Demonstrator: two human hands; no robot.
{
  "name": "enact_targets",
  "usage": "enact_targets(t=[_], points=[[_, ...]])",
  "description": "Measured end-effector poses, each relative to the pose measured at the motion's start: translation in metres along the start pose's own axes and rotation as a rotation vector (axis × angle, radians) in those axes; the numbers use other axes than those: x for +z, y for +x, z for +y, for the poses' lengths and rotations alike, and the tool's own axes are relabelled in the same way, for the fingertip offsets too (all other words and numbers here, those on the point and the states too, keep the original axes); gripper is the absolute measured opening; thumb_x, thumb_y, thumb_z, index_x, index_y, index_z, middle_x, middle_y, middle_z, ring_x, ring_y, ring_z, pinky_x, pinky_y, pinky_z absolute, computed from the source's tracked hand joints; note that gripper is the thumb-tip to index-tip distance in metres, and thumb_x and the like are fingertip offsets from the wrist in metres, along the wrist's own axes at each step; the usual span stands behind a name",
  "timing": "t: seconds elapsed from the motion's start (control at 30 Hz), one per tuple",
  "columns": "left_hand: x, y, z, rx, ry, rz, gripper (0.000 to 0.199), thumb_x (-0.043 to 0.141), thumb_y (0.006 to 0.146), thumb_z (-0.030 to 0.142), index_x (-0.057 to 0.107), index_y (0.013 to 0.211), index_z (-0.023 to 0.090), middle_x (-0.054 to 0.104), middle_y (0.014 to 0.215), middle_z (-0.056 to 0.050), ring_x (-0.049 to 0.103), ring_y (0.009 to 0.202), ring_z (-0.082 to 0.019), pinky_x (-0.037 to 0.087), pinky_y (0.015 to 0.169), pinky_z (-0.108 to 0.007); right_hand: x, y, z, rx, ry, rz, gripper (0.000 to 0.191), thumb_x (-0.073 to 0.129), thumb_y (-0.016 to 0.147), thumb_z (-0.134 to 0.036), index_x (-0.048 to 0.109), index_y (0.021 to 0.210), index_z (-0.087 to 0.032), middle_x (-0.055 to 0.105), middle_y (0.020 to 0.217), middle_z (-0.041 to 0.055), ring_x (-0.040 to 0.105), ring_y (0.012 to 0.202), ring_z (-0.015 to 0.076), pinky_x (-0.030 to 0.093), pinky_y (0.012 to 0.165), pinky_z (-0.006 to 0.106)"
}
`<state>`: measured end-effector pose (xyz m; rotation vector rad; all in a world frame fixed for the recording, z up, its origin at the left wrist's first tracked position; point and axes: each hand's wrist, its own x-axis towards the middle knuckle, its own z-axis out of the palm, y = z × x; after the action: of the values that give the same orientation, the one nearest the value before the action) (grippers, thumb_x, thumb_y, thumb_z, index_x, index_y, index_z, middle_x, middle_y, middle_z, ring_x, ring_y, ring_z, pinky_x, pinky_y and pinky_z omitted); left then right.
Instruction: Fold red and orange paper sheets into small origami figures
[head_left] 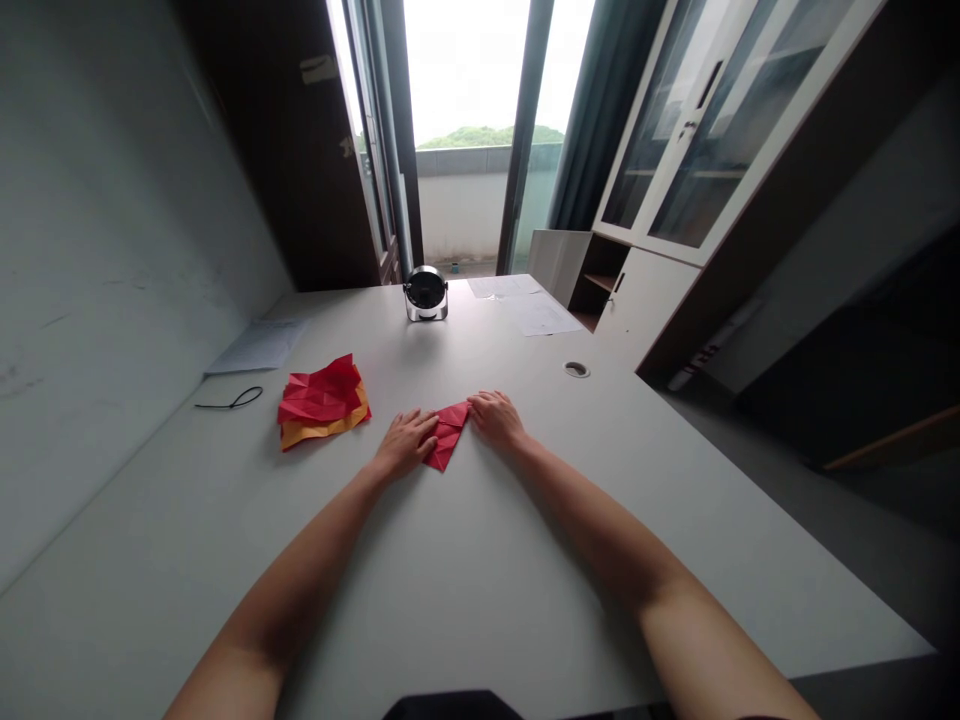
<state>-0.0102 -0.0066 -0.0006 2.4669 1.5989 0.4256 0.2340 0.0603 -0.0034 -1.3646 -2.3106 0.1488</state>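
A small folded piece of red paper [448, 436] lies on the white table, creased and with a point toward me. My left hand [406, 443] rests palm down on its left side, fingers stretched out and thumb on the paper. At the paper's upper right corner, my right hand [495, 414] has its fingers bent together and pinches that corner; the thumb is mostly hidden. To the left lies a pile of crumpled red and orange paper sheets [324, 402], which neither hand touches.
Left of the pile are a black cable tie [238, 398] and some white sheets [257, 347] by the wall. A small round fan [426, 293] stands at the back. More papers [541, 312] lie at back right, near a cable hole [576, 370]. The table's right edge [757, 490] runs diagonally.
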Motion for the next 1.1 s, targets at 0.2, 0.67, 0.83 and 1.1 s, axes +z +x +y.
enact_targets(t=[0.2, 0.67, 0.83, 1.1], points=[[-0.004, 0.000, 0.000, 0.076, -0.042, 0.026, 0.041, 0.047, 0.097, 0.032, 0.056, 0.137, 0.034, 0.051, 0.148, -0.001, 0.041, 0.139, -0.027, 0.030, 0.116, -0.051, 0.006, -0.001, -0.011, -0.113, 0.079, -0.050, 0.040, 0.057, 0.095, -0.033, 0.059, 0.134, -0.026, 0.061, 0.132, 0.0079, 0.053, 0.123, 0.0237, 0.037, 0.107, 0.038], [-0.004, -0.002, -0.003, -0.089, -0.123, 0.208, 0.048, 0.051, 0.091, 0.024, 0.052, 0.139, 0.026, 0.063, 0.125, -0.007, 0.055, 0.119, -0.025, 0.042, 0.107, -0.041, -0.004, -0.003, -0.021, -0.066, 0.066, -0.042, 0.017, 0.063, 0.091, -0.034, 0.070, 0.098, -0.021, 0.067, 0.095, 0.0079, 0.060, 0.095, 0.0222, 0.039, 0.092, 0.034], [-0.006, 0.000, -0.011, -0.169, -0.392, 0.328, 0.042, 0.049, 0.091, 0.022, 0.060, 0.131, 0.024, 0.066, 0.122, -0.007, 0.059, 0.113, -0.024, 0.047, 0.101, -0.040, 0.004, 0.000, -0.016, 0.013, 0.576, -0.099, 0.024, 0.054, 0.092, -0.039, 0.065, 0.085, -0.020, 0.065, 0.075, -0.0002, 0.058, 0.069, 0.0149, 0.043, 0.068, 0.026], [-0.006, 0.004, -0.029, -0.282, -1.330, 0.349, 0.043, 0.065, 0.084, 0.041, 0.063, 0.120, 0.017, 0.070, 0.095, -0.006, 0.065, 0.079, -0.015, 0.054, 0.072, -0.027, 0.000, -0.001, -0.017, 0.123, 1.212, -0.171, 0.039, 0.067, 0.081, -0.055, 0.064, 0.087, -0.017, 0.065, 0.078, 0.0014, 0.059, 0.072, 0.0158, 0.047, 0.066, 0.026]])
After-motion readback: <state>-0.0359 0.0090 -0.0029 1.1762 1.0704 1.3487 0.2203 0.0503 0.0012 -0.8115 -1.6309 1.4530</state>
